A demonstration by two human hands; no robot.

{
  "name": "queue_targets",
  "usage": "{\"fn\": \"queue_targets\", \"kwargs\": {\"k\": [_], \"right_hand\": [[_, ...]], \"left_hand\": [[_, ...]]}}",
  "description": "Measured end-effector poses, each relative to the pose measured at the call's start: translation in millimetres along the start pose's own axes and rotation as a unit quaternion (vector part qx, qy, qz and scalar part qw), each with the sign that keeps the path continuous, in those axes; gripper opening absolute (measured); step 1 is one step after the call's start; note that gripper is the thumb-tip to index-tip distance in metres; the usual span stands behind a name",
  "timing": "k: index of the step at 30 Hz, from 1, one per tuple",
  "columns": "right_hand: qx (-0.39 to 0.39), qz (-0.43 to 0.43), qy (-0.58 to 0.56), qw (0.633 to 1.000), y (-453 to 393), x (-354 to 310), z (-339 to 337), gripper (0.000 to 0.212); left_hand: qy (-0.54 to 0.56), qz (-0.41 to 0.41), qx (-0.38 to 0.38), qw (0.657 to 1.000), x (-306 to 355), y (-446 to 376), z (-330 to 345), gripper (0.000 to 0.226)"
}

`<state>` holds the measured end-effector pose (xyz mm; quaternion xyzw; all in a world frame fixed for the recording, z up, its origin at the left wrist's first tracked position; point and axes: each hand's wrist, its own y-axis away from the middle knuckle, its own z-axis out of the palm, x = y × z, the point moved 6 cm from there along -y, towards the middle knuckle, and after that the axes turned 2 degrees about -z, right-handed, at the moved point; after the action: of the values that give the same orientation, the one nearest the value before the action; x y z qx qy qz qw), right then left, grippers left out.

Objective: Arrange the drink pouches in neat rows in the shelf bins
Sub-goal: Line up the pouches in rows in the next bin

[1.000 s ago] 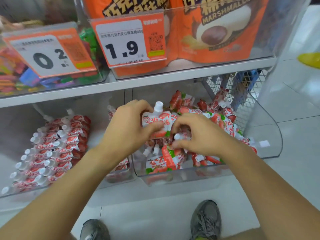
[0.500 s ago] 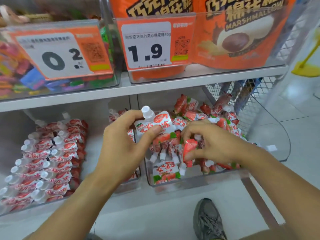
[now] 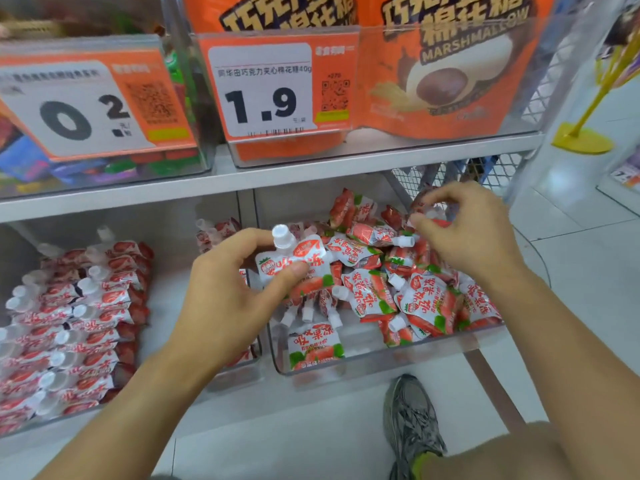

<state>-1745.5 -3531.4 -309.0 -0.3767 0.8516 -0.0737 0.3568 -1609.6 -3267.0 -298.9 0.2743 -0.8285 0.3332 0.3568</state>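
My left hand (image 3: 228,292) grips a stack of strawberry drink pouches (image 3: 294,259), white cap up, over the left side of the clear right bin (image 3: 381,360). Loose pouches (image 3: 408,292) lie jumbled in that bin, and one stands upright at its front (image 3: 315,344). At the bin's far right corner, my right hand (image 3: 464,233) pinches the cap end of another pouch (image 3: 426,216). The left bin (image 3: 194,389) holds neat rows of pouches (image 3: 76,323) lying flat with caps to the left.
The shelf above carries clear bins with price tags 0.2 (image 3: 79,109) and 1.9 (image 3: 266,91), colourful candy, and orange marshmallow bags (image 3: 443,71). A wire mesh panel (image 3: 485,171) closes the shelf's right end. My grey shoe (image 3: 412,420) stands on white floor tiles; a yellow stand (image 3: 581,140) is right.
My right hand let go of the pouch near the stack and moved up and right to the bin's far corner, pinching another pouch. My left hand keeps its stack.
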Motion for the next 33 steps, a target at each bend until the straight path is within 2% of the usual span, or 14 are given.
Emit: {"fn": "queue_targets", "kwargs": {"k": [2, 4, 6, 8, 11, 14, 18, 20, 25, 29, 31, 33], "right_hand": [[-0.023, -0.043, -0.074, 0.996, 3, -21, 10, 0.015], [-0.15, -0.077, -0.146, 0.975, 14, -42, 37, 0.015], [-0.298, -0.072, -0.176, 0.935, 27, -52, 67, 0.022], [-0.363, -0.049, -0.216, 0.905, 29, -55, 81, 0.026], [-0.339, -0.083, -0.224, 0.91, 15, -63, 83, 0.03], [-0.353, -0.147, -0.142, 0.913, 12, -78, 98, 0.04], [-0.429, -0.266, 0.035, 0.862, 27, -93, 139, 0.073], [-0.43, -0.303, 0.096, 0.845, 32, -97, 151, 0.08], [-0.403, -0.319, 0.045, 0.857, 31, -96, 150, 0.061], [-0.404, -0.323, 0.023, 0.855, 30, -92, 132, 0.068], [-0.393, -0.303, 0.014, 0.868, 23, -92, 117, 0.07], [-0.367, -0.273, 0.017, 0.889, 10, -86, 97, 0.058]], "left_hand": [[-0.025, 0.016, -0.023, 0.999, 2, -1, 2, 0.027], [-0.052, 0.033, -0.084, 0.995, 4, -3, 4, 0.026], [-0.102, 0.061, -0.171, 0.978, 1, -2, 9, 0.023], [-0.14, 0.077, -0.215, 0.963, -5, 2, 13, 0.022], [-0.204, 0.102, -0.234, 0.945, -10, 10, 25, 0.023], [-0.26, 0.137, -0.253, 0.922, -11, 19, 42, 0.02], [-0.25, 0.127, -0.256, 0.925, -11, 15, 44, 0.024], [-0.236, 0.117, -0.262, 0.928, -12, 13, 43, 0.031], [-0.241, 0.1, -0.254, 0.932, -14, 12, 43, 0.032], [-0.249, 0.099, -0.241, 0.933, -12, 13, 43, 0.027], [-0.251, 0.101, -0.239, 0.933, -11, 15, 42, 0.025], [-0.246, 0.105, -0.241, 0.933, -12, 18, 41, 0.025]]}}
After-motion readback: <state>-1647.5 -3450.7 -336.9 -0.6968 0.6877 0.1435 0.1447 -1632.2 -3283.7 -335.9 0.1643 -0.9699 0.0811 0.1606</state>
